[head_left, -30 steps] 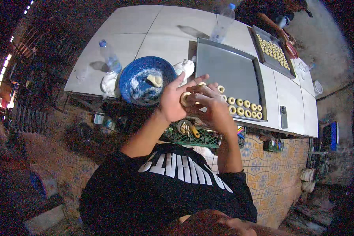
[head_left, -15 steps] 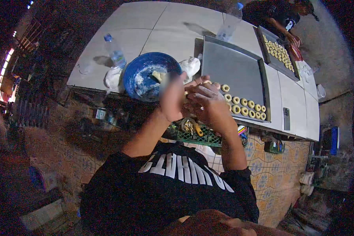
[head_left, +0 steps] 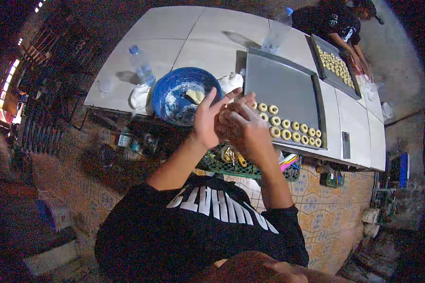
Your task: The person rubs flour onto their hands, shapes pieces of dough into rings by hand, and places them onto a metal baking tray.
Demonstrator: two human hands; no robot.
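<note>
Bakery-type workroom: dough rings [head_left: 286,138] on metal trays [head_left: 283,85], floury bowl [head_left: 161,101].

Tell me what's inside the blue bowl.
The blue bowl holds a pale lump of dough and scattered white powder. What lies under the dough is hidden, and the left hand covers the bowl's near right edge.

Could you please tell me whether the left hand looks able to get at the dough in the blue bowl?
Probably yes: the dough lies uncovered in the open blue bowl near the left hand, though that hand may first need to part from the right hand.
</note>
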